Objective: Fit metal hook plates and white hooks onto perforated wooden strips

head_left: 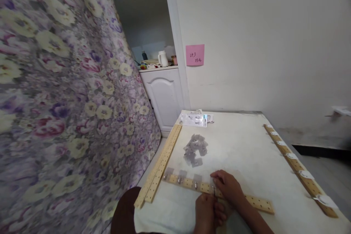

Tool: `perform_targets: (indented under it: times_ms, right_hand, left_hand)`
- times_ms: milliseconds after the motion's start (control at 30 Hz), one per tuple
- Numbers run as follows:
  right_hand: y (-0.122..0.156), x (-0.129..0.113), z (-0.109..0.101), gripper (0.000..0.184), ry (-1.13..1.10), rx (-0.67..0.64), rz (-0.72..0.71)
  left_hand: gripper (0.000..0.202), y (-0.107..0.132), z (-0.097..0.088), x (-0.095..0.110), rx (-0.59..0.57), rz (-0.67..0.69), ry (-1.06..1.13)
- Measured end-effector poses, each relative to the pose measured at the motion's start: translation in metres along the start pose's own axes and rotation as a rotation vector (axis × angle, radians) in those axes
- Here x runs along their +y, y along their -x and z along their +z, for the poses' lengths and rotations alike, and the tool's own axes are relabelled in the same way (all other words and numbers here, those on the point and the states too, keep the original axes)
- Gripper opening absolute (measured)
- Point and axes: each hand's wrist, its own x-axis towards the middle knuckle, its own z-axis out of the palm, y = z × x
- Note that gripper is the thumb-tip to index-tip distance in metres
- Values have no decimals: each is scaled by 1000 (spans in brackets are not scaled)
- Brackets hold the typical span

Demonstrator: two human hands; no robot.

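A pale wooden strip (189, 182) with rows of holes lies across the near part of the table. Several shiny metal pieces (196, 185) sit along it, each with a clear square sheet. My right hand (229, 187) reaches over the strip, its thumb and fingers closed at another small metal piece (213, 189) with a clear sheet. Just below, at the strip's near edge, my left hand (207, 210) has its fingers curled; what it grips, if anything, is hidden. Beyond the strip lies a loose pile of greyish clear squares (195, 150) with small metal bits.
Two holed wooden strips (160, 164) run along the table's left edge. A browner strip (300, 172) bearing white round-ended pieces lies along the right edge. Clear packaging (193, 120) rests at the far left corner. A flowered curtain (82, 117) hangs at left; a wall (260, 44) stands behind.
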Motion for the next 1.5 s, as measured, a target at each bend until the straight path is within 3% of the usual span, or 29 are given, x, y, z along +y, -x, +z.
perform_targets:
  times_ms: [633, 1500]
  right_hand:
    - [-2, 7, 3, 28, -2, -18, 0]
    - [1, -3, -2, 27, 1, 1, 2]
  left_hand:
    - [13, -2, 0, -5, 4, 16, -6]
    - [12, 0, 3, -1, 20, 9, -33]
